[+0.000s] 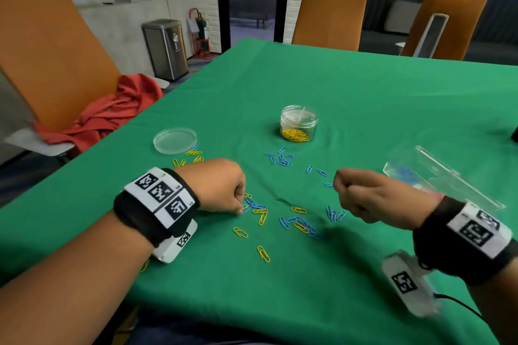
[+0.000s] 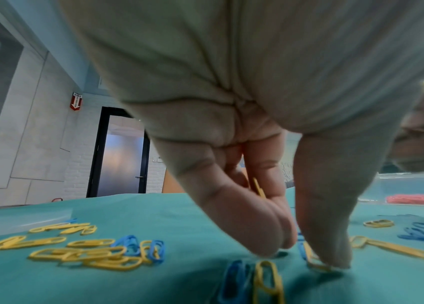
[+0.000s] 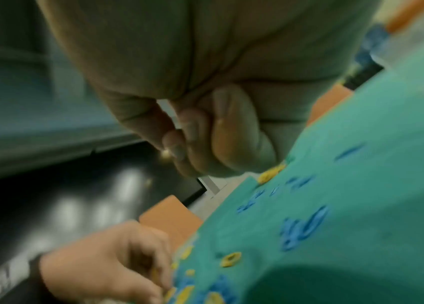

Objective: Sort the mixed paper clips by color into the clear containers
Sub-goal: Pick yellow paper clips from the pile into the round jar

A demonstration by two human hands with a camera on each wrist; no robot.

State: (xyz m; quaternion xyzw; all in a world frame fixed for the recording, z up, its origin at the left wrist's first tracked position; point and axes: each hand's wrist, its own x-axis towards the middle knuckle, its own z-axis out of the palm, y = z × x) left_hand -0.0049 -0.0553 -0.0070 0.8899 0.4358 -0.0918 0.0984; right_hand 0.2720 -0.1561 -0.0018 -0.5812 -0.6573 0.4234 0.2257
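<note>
On the green tablecloth (image 1: 364,98), my left hand (image 1: 221,185) lowers fingertips (image 2: 265,246) and thumb onto a yellow paper clip (image 2: 317,265) among mixed yellow and blue clips (image 1: 291,221), another yellow clip tucked in its curled fingers. My right hand (image 1: 364,196) hovers above the cloth, fingers curled; contents not discernible. A clear jar (image 1: 298,123) holds yellow clips; a clear box (image 1: 437,173) lies beyond my right hand.

Orange chairs (image 1: 330,15) around the green tablecloth (image 1: 364,87) — red cloth (image 1: 106,115) on one, steel bin (image 1: 166,49) beyond.
</note>
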